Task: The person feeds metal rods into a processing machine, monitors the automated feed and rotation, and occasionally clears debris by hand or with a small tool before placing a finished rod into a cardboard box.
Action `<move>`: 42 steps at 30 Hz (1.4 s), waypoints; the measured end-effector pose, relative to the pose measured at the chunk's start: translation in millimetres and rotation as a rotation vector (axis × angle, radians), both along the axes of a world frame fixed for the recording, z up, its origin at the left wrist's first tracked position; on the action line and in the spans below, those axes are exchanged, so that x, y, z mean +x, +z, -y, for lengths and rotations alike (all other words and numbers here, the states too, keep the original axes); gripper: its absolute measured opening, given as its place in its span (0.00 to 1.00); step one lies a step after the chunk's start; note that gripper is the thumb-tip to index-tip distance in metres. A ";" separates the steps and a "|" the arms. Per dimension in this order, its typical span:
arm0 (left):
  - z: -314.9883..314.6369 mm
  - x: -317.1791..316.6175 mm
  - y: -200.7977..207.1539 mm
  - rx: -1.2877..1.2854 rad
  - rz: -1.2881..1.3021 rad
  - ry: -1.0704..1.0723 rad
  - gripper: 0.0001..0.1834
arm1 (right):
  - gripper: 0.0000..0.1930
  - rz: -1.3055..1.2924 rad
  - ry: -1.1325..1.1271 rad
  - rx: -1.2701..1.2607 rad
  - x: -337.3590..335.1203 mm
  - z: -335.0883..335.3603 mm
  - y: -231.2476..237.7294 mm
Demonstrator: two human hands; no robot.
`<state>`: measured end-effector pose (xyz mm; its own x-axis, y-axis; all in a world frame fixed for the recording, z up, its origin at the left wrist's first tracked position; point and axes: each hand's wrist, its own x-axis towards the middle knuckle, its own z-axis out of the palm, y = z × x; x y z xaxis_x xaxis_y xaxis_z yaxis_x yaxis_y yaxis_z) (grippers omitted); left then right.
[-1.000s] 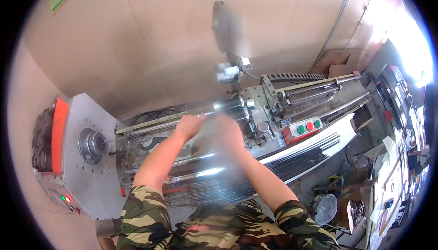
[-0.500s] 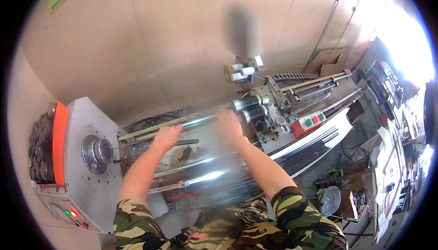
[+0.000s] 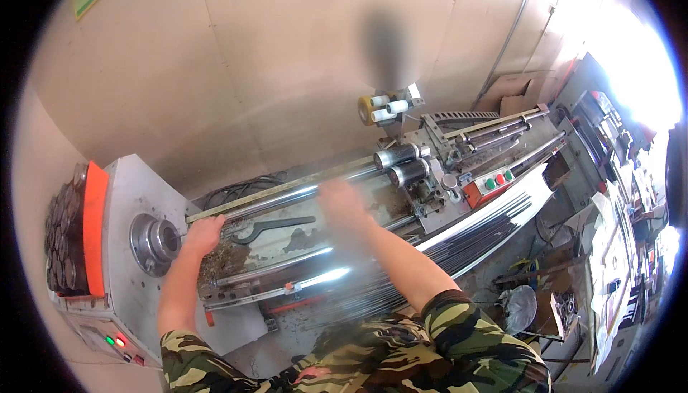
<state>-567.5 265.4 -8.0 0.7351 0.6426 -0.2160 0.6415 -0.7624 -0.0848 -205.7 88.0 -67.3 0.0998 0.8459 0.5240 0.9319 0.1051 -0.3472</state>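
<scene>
My left hand (image 3: 206, 235) is closed beside the round metal chuck (image 3: 155, 244) on the grey machine head. A short length of thin rod (image 3: 182, 234) shows between the chuck and that hand, and the fingers seem wrapped round it. Farther right, my right hand (image 3: 342, 205) hangs over the machine bed near the bright guide rail (image 3: 290, 196). Its fingers look curled, but a hazy smear hides what they hold. Between my hands a dark hook spanner (image 3: 276, 225) lies on the stained bed.
Two black-and-silver rollers (image 3: 401, 163) stand right of my right hand. Beyond them is a red box with push buttons (image 3: 489, 187). Many thin dark rods (image 3: 466, 239) lie on a white sheet in front. Tape rolls (image 3: 383, 107) hang at the back; an orange guard (image 3: 95, 228) borders the left.
My left hand has moved left and slightly down toward the chuck, uncovering the spanner's hooked end. My right hand has shifted a little left and down.
</scene>
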 end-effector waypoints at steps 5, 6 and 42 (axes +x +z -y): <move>-13.0 -22.6 -6.0 -0.001 0.051 0.047 0.13 | 0.11 -0.003 0.064 -0.079 -11.0 -12.7 7.2; -10.8 -21.0 -3.4 -0.013 0.061 0.044 0.14 | 0.10 0.018 0.059 -0.137 -11.3 -19.0 6.2; 364.5 299.7 -137.7 -0.087 0.108 -0.215 0.05 | 0.12 -0.241 -0.087 -0.301 231.6 337.4 -111.2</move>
